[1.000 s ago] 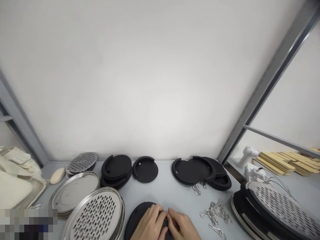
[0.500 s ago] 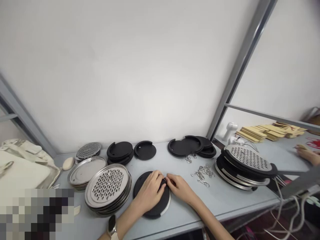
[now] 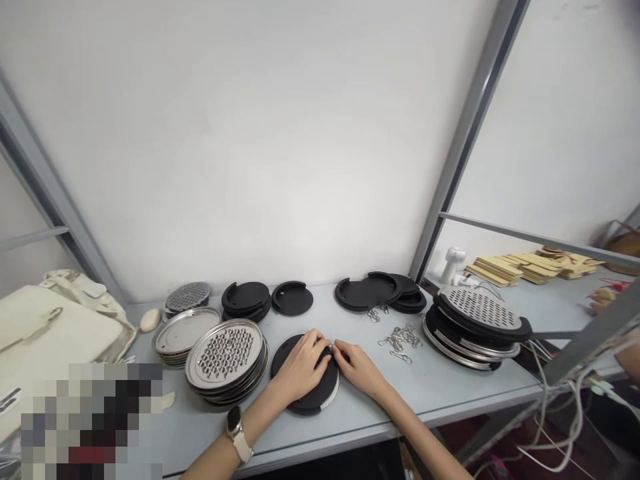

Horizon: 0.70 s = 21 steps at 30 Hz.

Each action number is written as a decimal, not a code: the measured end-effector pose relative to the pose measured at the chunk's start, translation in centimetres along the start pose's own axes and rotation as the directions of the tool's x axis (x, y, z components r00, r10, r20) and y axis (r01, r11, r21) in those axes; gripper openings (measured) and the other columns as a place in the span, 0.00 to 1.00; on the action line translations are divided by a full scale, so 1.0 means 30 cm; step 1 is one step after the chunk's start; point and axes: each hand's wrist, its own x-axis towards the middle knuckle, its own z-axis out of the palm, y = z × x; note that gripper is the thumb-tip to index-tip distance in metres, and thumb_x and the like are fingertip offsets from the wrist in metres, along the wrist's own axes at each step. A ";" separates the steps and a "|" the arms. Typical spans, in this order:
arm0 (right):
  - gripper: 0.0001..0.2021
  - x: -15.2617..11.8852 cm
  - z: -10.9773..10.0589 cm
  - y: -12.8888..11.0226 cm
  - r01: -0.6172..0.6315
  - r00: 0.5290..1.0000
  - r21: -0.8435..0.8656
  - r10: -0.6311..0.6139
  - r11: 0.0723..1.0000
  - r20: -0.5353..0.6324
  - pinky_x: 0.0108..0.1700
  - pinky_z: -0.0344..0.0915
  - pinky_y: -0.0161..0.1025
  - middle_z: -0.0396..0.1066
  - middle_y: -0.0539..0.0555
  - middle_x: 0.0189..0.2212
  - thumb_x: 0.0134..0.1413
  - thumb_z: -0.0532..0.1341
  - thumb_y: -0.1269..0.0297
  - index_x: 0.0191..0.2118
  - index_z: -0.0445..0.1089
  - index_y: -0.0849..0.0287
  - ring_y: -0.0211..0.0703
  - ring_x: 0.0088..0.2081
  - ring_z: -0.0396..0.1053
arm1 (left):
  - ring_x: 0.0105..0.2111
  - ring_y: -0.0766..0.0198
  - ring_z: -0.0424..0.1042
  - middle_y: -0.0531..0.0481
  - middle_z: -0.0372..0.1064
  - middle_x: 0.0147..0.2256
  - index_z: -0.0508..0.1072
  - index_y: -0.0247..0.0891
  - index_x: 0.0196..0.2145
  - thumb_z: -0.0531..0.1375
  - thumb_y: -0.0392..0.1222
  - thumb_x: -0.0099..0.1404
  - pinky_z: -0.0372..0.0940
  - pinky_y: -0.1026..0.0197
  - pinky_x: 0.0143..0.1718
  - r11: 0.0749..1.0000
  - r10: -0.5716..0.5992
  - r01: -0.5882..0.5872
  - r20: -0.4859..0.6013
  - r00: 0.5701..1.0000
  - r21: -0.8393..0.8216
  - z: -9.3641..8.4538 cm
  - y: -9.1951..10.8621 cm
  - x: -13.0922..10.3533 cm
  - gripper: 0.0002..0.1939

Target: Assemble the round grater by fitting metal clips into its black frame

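Observation:
My left hand (image 3: 301,368), with a watch on the wrist, lies over a black round holder (image 3: 303,405) at the front of the table. Its fingers curl down on the holder, thumb and fingertips close to the right rim. A silvery metal edge shows along the holder's lower right side. At that rim my right hand (image 3: 357,368) pinches a small metal clip (image 3: 331,347), mostly hidden by the fingertips. More wire clips (image 3: 401,340) lie in a loose heap to the right. Left of the holder stands a stack of round metal grater plates (image 3: 227,357).
Black round holders (image 3: 293,299) lie along the back, with more (image 3: 367,293) to their right. Plain metal discs (image 3: 187,330) are stacked at left. A stack of assembled graters (image 3: 477,310) stands at right, beside a metal frame post (image 3: 463,147). Another person's hand (image 3: 603,297) shows far right.
The view has shifted slightly, so the table's things appear moved a little. Both hands keep their place on the black holder, the fingers at its rim hardly changed.

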 end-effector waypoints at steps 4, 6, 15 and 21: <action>0.12 -0.007 -0.004 -0.001 0.021 1.000 -0.023 -0.021 1.000 0.010 0.29 0.54 0.34 0.66 0.48 0.23 0.63 0.48 0.68 0.29 0.61 0.58 0.38 0.25 0.62 | 0.44 0.58 0.63 0.47 0.60 0.43 0.66 0.39 0.47 0.52 0.32 0.67 0.62 0.52 0.48 1.000 -0.003 0.003 0.002 1.000 -0.001 -0.002 0.006 0.001 0.11; 0.11 -0.009 -0.004 0.001 0.029 0.999 -0.039 -0.029 0.999 0.016 0.30 0.54 0.34 0.66 0.49 0.24 0.63 0.48 0.68 0.30 0.61 0.57 0.39 0.26 0.63 | 0.44 0.58 0.63 0.47 0.60 0.42 0.66 0.39 0.46 0.53 0.32 0.67 0.62 0.53 0.48 1.000 -0.006 0.006 0.004 1.000 -0.002 -0.002 0.006 0.001 0.11; 0.10 -0.011 -0.011 0.012 0.064 0.996 -0.085 -0.058 0.994 0.065 0.35 0.59 0.36 0.70 0.52 0.30 0.66 0.45 0.67 0.37 0.62 0.57 0.42 0.32 0.68 | 0.47 0.57 0.62 0.43 0.56 0.50 0.65 0.39 0.51 0.53 0.32 0.67 0.61 0.49 0.52 1.000 0.004 -0.004 -0.011 1.000 0.016 0.002 -0.003 -0.001 0.15; 0.11 -0.013 -0.010 0.019 0.071 0.996 -0.114 -0.064 0.991 0.065 0.33 0.57 0.36 0.70 0.52 0.29 0.67 0.45 0.67 0.36 0.62 0.57 0.42 0.30 0.68 | 0.47 0.57 0.62 0.45 0.58 0.49 0.66 0.39 0.49 0.52 0.33 0.68 0.61 0.50 0.52 1.000 0.006 -0.006 0.005 1.000 0.001 -0.003 -0.002 -0.001 0.12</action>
